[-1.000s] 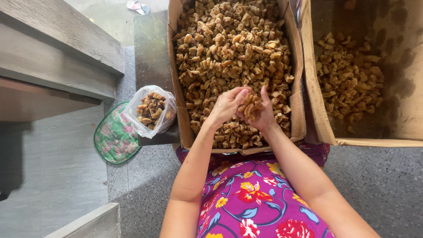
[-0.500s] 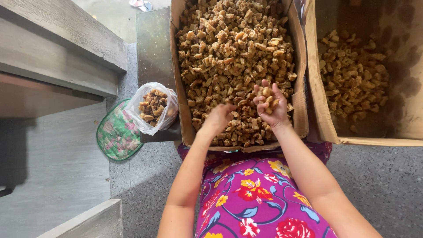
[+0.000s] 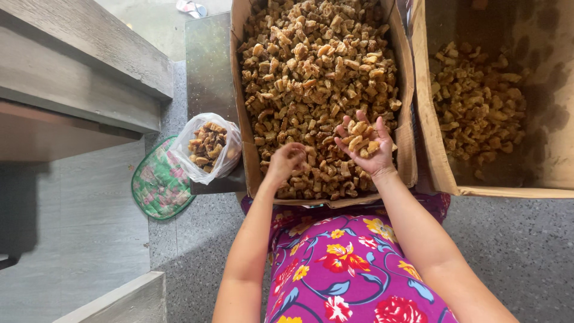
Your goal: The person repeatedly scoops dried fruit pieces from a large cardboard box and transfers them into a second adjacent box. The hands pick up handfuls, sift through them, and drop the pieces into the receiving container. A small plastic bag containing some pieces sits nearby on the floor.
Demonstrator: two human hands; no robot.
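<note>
A cardboard box (image 3: 240,125) in front of me is filled with small brown fried pieces (image 3: 311,66). My right hand (image 3: 363,148) is turned palm up over the near part of the box and cradles a small heap of these pieces (image 3: 360,137). My left hand (image 3: 284,162) hovers low over the pieces just to its left, fingers curled down into the heap; whether it grips any is hidden. My lap in a purple flowered dress (image 3: 347,269) is below the box.
A second cardboard box (image 3: 436,155) to the right holds fewer brown pieces (image 3: 478,107). Left of the main box sits a clear plastic bag (image 3: 209,146) with some pieces, on a green patterned mat (image 3: 158,182). Grey steps (image 3: 78,78) rise at the left.
My two hands were together over the box holding pieces. They have parted: the right one has opened palm up with the pieces, the left one has dropped down to the heap.
</note>
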